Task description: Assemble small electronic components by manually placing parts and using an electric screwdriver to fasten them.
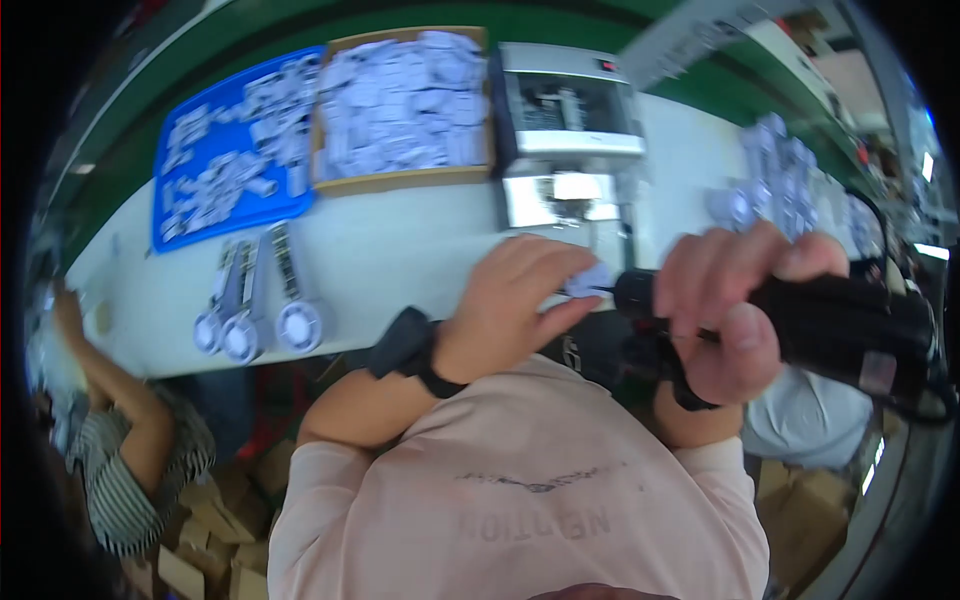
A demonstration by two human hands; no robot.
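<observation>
My left hand [520, 298] is closed, pinching a small white plastic part [590, 280] between thumb and fingers, just beyond the near edge of the table. Wrapped around a black electric screwdriver [845, 325], my right hand [735, 305] holds it almost level. The tool's tip points left at the white part; whether it touches is too blurred to tell. Both wrists wear black bands. To the left of my left hand, several white parts with round heads and long handles [300, 326] lie on the table, with circuit strips showing along the handles.
Behind stand a blue tray [228, 130] of small parts, a cardboard box [405, 181] full of white pieces, and a small silver-black machine [572, 144]. White round-headed parts [765, 175] are stacked at right. Another person's arm [135, 410] is at far left; cardboard cartons [215, 515] sit below.
</observation>
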